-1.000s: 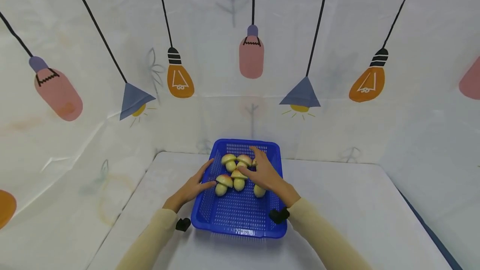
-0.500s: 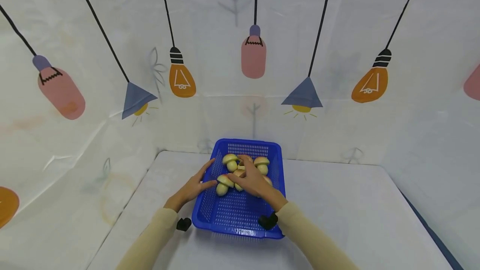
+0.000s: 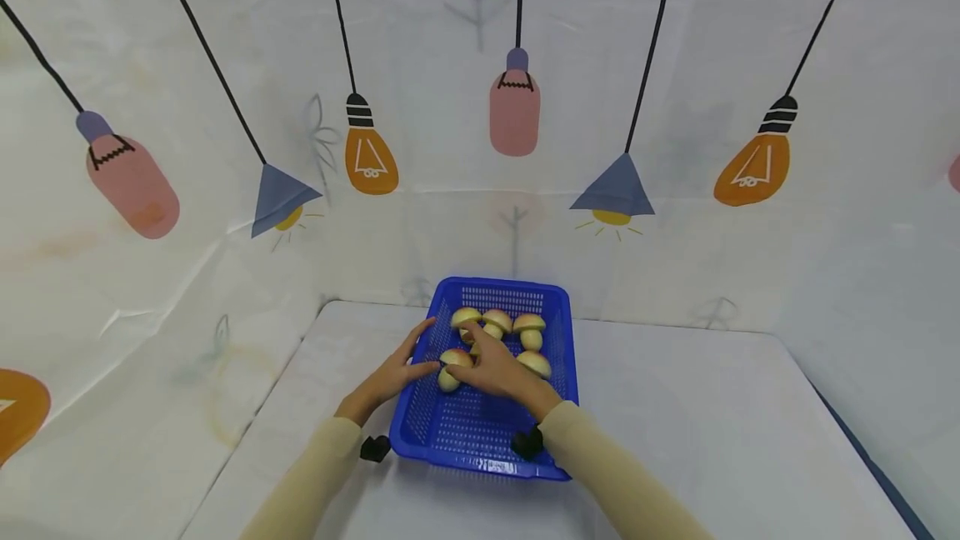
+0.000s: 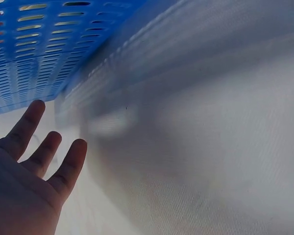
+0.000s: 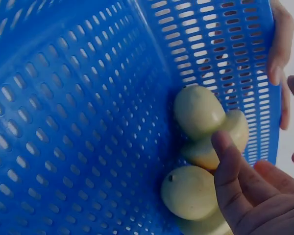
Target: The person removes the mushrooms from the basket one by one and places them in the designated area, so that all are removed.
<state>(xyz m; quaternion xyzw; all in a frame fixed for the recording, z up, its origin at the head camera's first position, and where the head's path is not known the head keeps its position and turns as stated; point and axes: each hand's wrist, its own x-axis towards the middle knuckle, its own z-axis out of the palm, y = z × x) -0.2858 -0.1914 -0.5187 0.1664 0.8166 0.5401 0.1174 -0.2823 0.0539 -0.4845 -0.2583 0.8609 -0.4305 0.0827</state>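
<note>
A blue perforated plastic basket (image 3: 480, 465) holds several toy mushrooms with pale stems and reddish-yellow caps. My left hand (image 3: 384, 382) touches the basket's left side, its fingers spread along the rim; the left wrist view shows three extended fingers (image 4: 68, 169) below the mesh wall. Inside the basket, my right hand (image 3: 498, 369) reaches over the left mushrooms with thumb and fingers apart. It partly hides a mushroom in the middle. Close to its fingertips lies the front-left mushroom (image 3: 454, 358). In the right wrist view, an index finger overlaps a mushroom (image 5: 198, 112), contact uncertain.
The basket stands on a white-covered table (image 3: 675, 423) against a white sheet (image 3: 435, 232) printed with hanging lamps. Other mushrooms, one at the back right (image 3: 530, 330) and one nearer (image 3: 535, 364), lie in the basket's right half. Black heart-shaped pieces (image 3: 375, 448) sit by both wrists.
My right hand has moved left across the basket, from the right-hand mushrooms to the left ones, uncovering those on the right. My left hand keeps its place at the rim.
</note>
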